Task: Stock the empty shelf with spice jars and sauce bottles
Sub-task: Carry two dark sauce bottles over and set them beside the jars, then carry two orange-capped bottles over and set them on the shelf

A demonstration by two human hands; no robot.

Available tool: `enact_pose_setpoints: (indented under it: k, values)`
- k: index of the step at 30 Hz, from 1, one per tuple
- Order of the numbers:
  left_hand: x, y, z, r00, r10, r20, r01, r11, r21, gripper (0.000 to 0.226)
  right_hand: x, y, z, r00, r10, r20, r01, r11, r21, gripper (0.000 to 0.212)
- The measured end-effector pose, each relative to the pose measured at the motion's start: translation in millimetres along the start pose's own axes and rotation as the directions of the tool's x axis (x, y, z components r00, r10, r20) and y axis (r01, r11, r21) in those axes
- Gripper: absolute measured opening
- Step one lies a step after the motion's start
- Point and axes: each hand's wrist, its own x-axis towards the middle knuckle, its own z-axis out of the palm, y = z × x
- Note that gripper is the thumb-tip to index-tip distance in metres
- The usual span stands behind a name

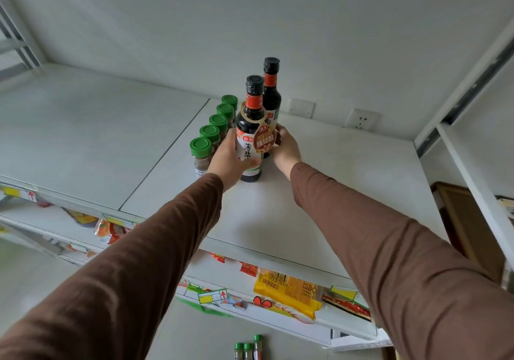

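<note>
Two dark sauce bottles with black caps stand upright on the white top shelf (pixel 319 198), one behind the other. My left hand (pixel 229 159) grips the front sauce bottle (pixel 250 129) low on its white label. My right hand (pixel 286 148) holds the same bottle from its right side, fingers by the round hang tag. The rear sauce bottle (pixel 271 87) stands free just behind. A row of several green-capped spice jars (pixel 210 140) runs front to back along the left of the bottles, close to my left hand.
Lower shelves carry snack packets, among them a yellow biscuit pack (pixel 289 293). Three more spice jars (pixel 247 350) stand far below. Wall sockets (pixel 361 119) sit behind the shelf. A white shelf upright (pixel 472 170) rises at right, and a wide bare shelf panel (pixel 83 126) lies at left.
</note>
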Motion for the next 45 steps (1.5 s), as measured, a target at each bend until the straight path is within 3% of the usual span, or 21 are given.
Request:
enact_pose_setpoints:
  k: [4,15,18,22,27,35,45]
  values:
    - [0.4,4.2,1.0,1.0,-0.013,0.006,0.013,1.0,0.022,0.063,-6.9,14.2,-6.5,0.999,0.049,0.016,-0.05,0.999,0.009,0.076]
    - [0.1,6.8,0.0,0.997,-0.072,0.037,0.071,0.997,0.039,0.058,-34.4,27.9,-23.7,0.999,0.04,0.01,-0.04,0.998,-0.038,0.075]
    - [-6.5,6.9,1.8,0.994,-0.108,0.022,0.107,0.992,0.06,0.066,-44.0,25.5,-25.7,0.999,0.041,0.02,-0.039,0.997,-0.071,0.076]
    - [-33.7,11.4,2.3,0.986,-0.159,0.043,0.154,0.984,0.09,0.081,-68.1,17.5,-28.8,0.998,0.018,0.06,-0.006,0.982,-0.19,0.073]
    - [-79.7,8.2,-11.6,0.961,-0.267,0.068,0.228,0.91,0.347,0.089,-114.2,1.5,-32.9,0.991,0.046,0.122,0.011,0.905,-0.424,0.064]
    - [-193.8,14.9,-77.9,0.981,-0.19,0.037,0.12,0.748,0.652,0.083,-231.9,-34.1,0.9,0.951,-0.067,0.302,0.251,0.74,-0.625,0.067]
    - [-393.8,22.2,-162.6,0.957,-0.25,-0.147,0.262,0.525,0.81,0.089,-395.3,-62.8,72.2,0.779,-0.207,0.591,0.582,0.589,-0.561,0.074]
